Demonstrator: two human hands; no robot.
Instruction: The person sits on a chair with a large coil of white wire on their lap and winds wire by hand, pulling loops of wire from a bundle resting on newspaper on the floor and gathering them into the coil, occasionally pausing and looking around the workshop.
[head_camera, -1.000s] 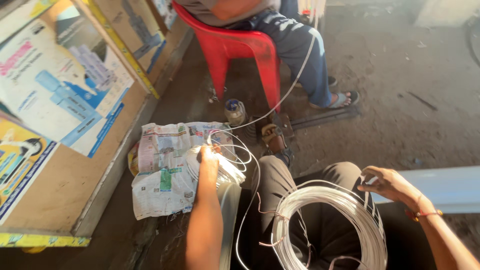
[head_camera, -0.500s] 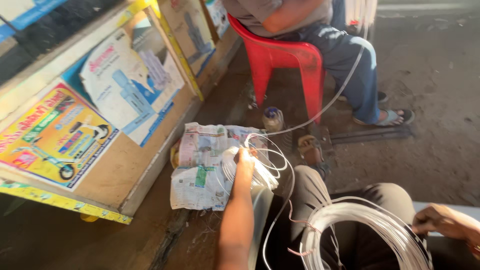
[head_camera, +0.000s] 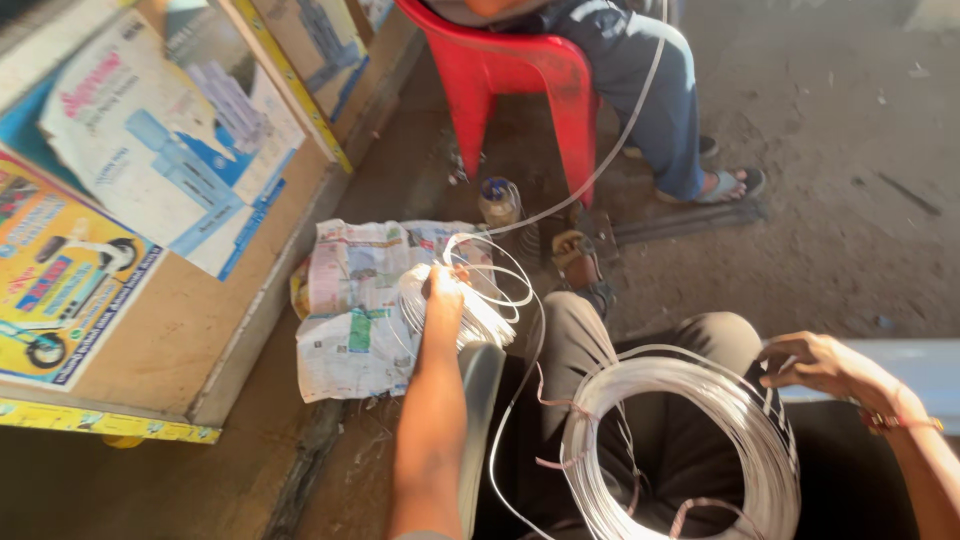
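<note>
Gripping white wire loops (head_camera: 480, 290), outstretched left hand (head_camera: 445, 290); right hand (head_camera: 815, 365) clasping coil (head_camera: 680, 440).

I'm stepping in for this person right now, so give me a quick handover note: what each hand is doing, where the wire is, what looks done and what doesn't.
Left hand: shut on a small bunch of wire loops, held above the newspaper sheets on the ground.
Right hand: fingers rest on the outer edge of the big white wire coil lying on the lap; grip unclear.
A strand runs from the loops up past the red chair, where another person sits.
Done: a few loops gathered in the left hand.
Left: most of the wire sits on the big coil.
</note>
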